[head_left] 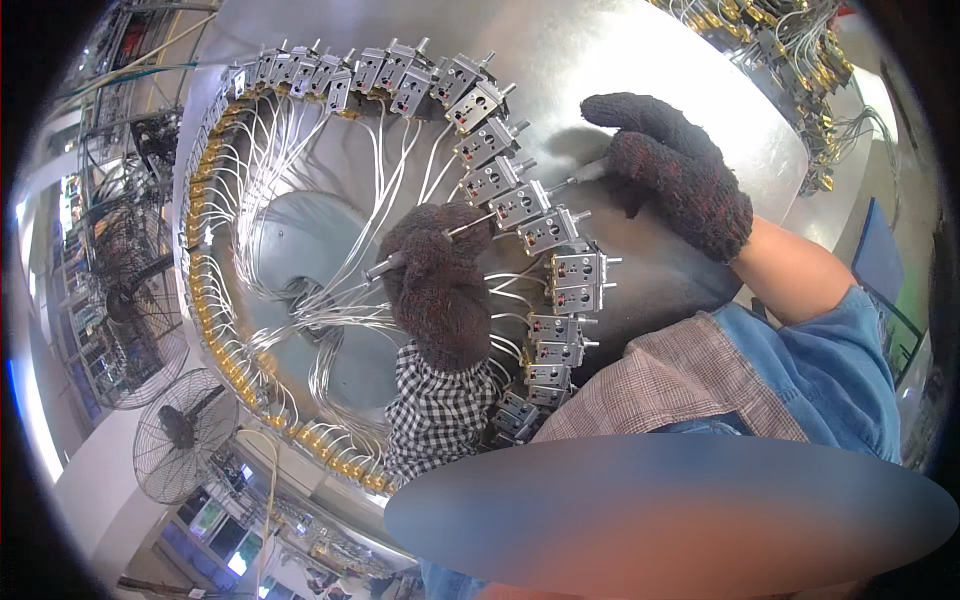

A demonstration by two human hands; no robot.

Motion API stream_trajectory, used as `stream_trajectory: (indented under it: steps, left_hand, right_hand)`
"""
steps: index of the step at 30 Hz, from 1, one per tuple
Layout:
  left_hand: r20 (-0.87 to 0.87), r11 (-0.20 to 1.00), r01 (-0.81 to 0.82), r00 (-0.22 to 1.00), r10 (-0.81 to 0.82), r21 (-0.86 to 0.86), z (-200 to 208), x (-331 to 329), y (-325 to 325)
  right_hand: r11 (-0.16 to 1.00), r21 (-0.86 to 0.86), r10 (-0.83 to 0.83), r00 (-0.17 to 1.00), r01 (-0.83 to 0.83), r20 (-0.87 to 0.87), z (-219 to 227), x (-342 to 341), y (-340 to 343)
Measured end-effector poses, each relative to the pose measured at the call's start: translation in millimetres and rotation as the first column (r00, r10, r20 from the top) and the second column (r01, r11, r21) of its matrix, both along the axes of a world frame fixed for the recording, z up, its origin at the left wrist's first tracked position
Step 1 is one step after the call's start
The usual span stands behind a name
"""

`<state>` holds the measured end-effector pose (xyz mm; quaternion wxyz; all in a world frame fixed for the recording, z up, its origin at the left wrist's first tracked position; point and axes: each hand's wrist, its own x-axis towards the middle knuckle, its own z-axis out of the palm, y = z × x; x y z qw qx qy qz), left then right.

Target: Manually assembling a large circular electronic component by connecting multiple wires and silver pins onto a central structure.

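Observation:
Both my hands wear dark knitted gloves. My left hand (438,283) is inside a ring of grey metal switch units (520,205) mounted on a large round metal plate (610,60). It grips a thin metal tool (386,265) whose shaft points at one unit. My right hand (680,170) is outside the ring on the plate. It grips a second thin metal tool (585,175) whose tip meets the same part of the ring from the other side. White wires (300,170) run from the units toward the plate's centre.
Brass-coloured fittings (205,300) line the left arc of the ring. A second wired assembly (800,60) lies at the upper right. Two standing fans (185,430) and workshop shelving are far below at the left. A blurred patch covers the lower middle.

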<state>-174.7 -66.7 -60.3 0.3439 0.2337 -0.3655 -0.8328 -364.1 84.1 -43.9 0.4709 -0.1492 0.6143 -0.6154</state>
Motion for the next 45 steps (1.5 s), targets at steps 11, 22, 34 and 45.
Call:
stream_trajectory:
  steps: [11,22,34,45]
  left_hand:
    - [-0.014,0.996,0.040,0.999,-0.039,0.086,-3,-1,-4]
    - [0.043,1.000,0.022,0.999,-0.022,0.001,1,-7,-1]
    - [0.117,1.000,-0.026,0.993,0.026,-0.002,1,-5,1]
    - [0.093,0.999,0.003,0.996,0.001,-0.044,-5,-3,-4]
  right_hand:
    - [0.997,-0.062,-0.044,0.997,0.048,0.062,-3,10,1]
    - [0.989,-0.140,-0.055,0.998,0.056,0.016,-5,11,-5]
    - [0.998,-0.011,0.068,0.997,-0.068,-0.023,2,2,-3]
    - [0.984,0.145,0.139,0.958,-0.104,-0.251,-2,4,-7]
